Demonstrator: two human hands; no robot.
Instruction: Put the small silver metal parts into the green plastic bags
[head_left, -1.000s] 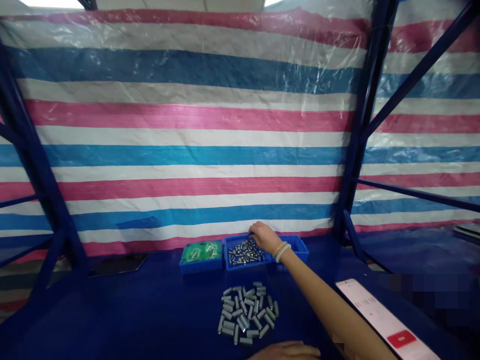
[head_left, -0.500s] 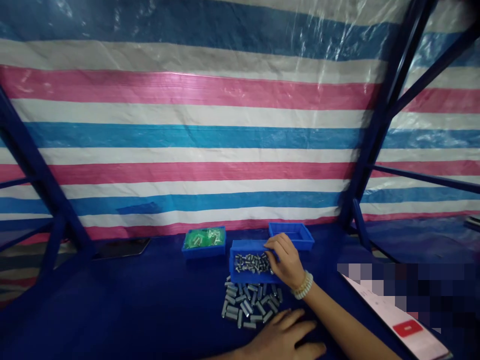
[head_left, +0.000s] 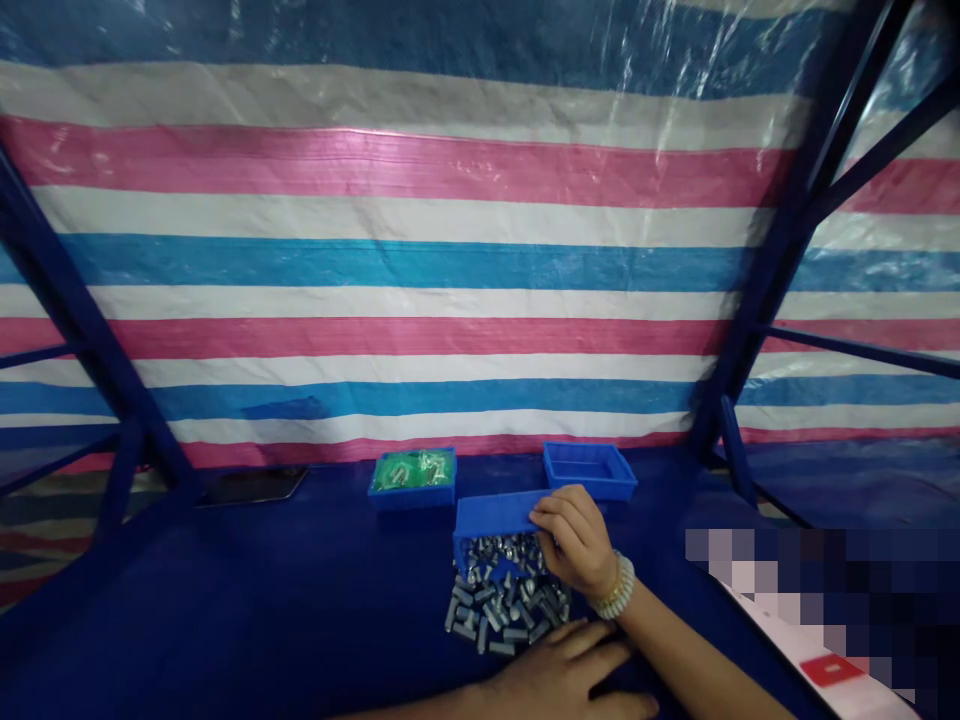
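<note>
My right hand, with a pale bracelet at the wrist, grips the right side of a blue plastic bin. The bin is tipped toward me, its back wall raised. Small shiny metal screws lie at its lowered front and spill out over a pile of short grey metal cylinders on the table. My left hand rests at the near right edge of that pile, palm down with its fingers spread. It holds nothing that I can see.
On the dark blue table, a blue bin with green lining and metal parts stands behind left. An empty blue bin stands behind right. A dark flat device lies far left, a lit phone-like screen at right.
The bin in my right hand has tilted forward, and screws that lay inside it have slid out onto the cylinders. My left hand has hardly moved. The view has shifted slightly.
</note>
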